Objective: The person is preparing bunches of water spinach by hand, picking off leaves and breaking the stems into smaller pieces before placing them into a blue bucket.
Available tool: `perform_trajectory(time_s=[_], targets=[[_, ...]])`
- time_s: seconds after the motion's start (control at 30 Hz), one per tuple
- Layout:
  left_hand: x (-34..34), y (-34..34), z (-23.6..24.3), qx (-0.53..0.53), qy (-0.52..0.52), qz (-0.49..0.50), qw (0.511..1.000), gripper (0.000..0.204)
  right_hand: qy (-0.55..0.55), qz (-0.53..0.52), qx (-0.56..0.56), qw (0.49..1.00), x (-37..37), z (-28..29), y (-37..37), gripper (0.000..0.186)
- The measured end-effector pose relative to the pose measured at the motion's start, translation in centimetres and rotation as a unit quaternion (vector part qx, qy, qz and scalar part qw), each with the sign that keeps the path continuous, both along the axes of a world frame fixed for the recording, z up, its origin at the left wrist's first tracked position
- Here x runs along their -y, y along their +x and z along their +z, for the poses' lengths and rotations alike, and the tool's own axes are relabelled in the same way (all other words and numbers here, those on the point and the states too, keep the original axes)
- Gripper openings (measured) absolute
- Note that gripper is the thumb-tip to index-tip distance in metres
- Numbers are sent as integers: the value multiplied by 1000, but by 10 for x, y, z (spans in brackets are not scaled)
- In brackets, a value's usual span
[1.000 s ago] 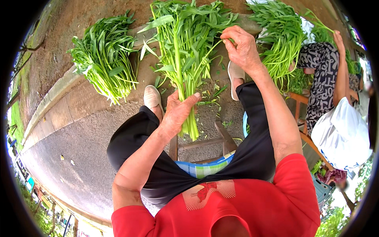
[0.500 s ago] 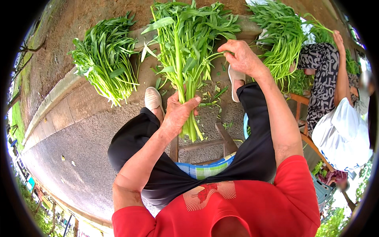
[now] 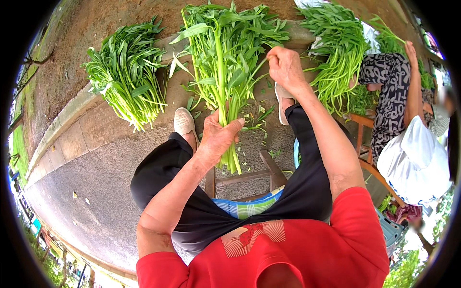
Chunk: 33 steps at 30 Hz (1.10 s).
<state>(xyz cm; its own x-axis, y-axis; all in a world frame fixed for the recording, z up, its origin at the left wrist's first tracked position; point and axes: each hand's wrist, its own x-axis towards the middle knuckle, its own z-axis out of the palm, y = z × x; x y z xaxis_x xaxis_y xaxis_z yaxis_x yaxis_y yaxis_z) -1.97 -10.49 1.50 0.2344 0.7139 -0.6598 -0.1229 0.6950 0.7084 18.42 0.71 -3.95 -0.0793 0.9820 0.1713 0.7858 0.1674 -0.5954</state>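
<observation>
My left hand [image 3: 217, 137] is wrapped round the lower stems of a bunch of water spinach [image 3: 228, 60], held upright between my knees. The leafy tops fan out away from me, and the cut stem ends stick out below the fist. At the bunch's right side, my right hand [image 3: 286, 71] pinches a thin water spinach stem between thumb and fingers. That stem slants back into the bunch. Another bundle of water spinach [image 3: 127, 72] lies to the left, and a larger pile [image 3: 338, 50] lies to the right.
Leaf and stem scraps [image 3: 259, 120] litter the ground around my shoes. A low concrete curb [image 3: 62, 117] runs behind the bundles. Below my lap is a wooden stool [image 3: 245, 177]. At the right, a seated person in patterned trousers [image 3: 391, 81] holds up a green sprig [image 3: 386, 29].
My right hand has shifted slightly up, and the pinched stem now slants more steeply. My left hand keeps its grip on the bunch in nearly the same place.
</observation>
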Motion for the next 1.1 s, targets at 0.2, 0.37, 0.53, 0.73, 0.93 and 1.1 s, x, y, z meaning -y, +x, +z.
perform_trajectory(time_s=[0.2, 0.37, 0.53, 0.73, 0.93, 1.1], targets=[[6, -2, -5, -33, -10, -4, 999, 24, -147, -119, -342, 921, -10, 14, 11, 25], [5, -1, -4, -42, -10, -15, 999, 30, 21, 112, -78, 990, 0, 23, -6, 19], [5, 0, -4, -40, -1, -18, 999, 33, 0, 205, 33, 978, 7, 15, -1, 17], [4, -1, -7, -45, -6, -9, 999, 35, -42, 239, 53, 969, 8, 11, -1, 12], [2, -1, -3, -41, -3, -27, 999, 44, -30, 150, 39, 987, 10, 10, -11, 10], [-2, -1, -1, -21, 6, -15, 1000, 39, -104, 30, -43, 993, 10, 4, -15, 12]])
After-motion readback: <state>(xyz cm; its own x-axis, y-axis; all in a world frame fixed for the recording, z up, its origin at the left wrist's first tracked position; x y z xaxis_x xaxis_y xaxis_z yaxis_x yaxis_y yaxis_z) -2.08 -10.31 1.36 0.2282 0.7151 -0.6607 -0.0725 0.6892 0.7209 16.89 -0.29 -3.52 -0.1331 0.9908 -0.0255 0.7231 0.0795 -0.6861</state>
